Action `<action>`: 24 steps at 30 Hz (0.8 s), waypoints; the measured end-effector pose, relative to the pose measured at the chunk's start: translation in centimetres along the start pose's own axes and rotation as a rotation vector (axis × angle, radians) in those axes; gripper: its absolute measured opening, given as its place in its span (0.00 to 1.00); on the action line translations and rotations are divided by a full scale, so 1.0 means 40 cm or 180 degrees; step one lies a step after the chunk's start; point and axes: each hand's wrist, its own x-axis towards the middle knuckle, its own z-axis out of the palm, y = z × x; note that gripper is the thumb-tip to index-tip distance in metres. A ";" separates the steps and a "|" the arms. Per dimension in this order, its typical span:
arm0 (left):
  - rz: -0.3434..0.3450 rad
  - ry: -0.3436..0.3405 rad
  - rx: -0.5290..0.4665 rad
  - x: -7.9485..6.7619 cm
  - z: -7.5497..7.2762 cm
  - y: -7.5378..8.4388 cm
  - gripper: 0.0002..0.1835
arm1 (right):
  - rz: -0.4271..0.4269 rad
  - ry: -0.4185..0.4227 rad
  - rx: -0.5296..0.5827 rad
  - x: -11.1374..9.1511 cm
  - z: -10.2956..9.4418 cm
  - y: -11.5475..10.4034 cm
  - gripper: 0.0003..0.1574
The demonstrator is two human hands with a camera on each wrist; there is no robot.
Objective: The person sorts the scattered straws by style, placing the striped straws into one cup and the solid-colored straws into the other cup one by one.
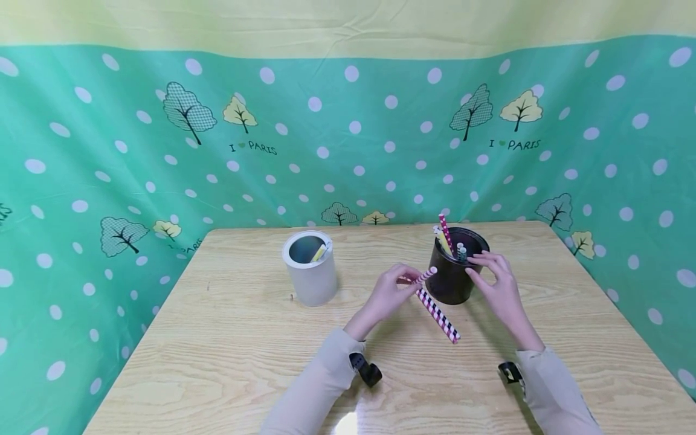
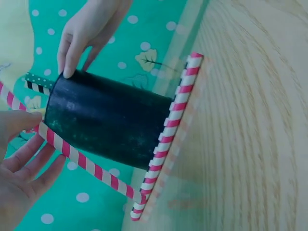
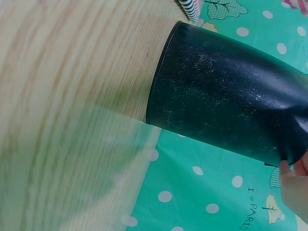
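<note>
My left hand (image 1: 393, 291) pinches a pink-and-white striped paper straw (image 2: 86, 163), held slanting in front of a black cup (image 1: 450, 281). In the left wrist view the straw's lower end overlaps another red-and-white straw (image 2: 169, 134) lying on the table. The fingers of my right hand (image 1: 497, 284) pinch the black cup's rim, with the thumb on its outside wall (image 3: 221, 91). A pink dotted straw (image 1: 444, 231), a yellow straw (image 1: 443, 241) and dark green straws with pale ends (image 1: 461, 251) stand in that cup.
A white cup (image 1: 314, 281) stands at the back left, with a yellow straw (image 1: 319, 253) leaning inside it. Below my left hand, a black-and-white straw (image 1: 439, 311) lies alongside a pink-and-white one on the wooden table (image 1: 217, 362). A green dotted curtain (image 1: 353, 151) hangs behind.
</note>
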 end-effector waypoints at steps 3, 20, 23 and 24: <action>-0.0003 0.0170 -0.0131 0.001 -0.008 0.024 0.08 | 0.0015 -0.0018 -0.0006 0.000 0.000 0.000 0.15; -0.0296 0.0558 -0.0926 0.033 -0.072 0.170 0.11 | 0.0006 -0.0004 0.0026 -0.001 0.000 -0.002 0.15; -0.0285 0.0610 -0.1037 0.042 -0.077 0.186 0.11 | 0.0020 -0.0017 0.0035 0.000 0.000 -0.002 0.15; -0.0271 0.0628 -0.1073 0.045 -0.078 0.191 0.11 | 0.0024 -0.0024 0.0037 0.000 0.000 -0.003 0.15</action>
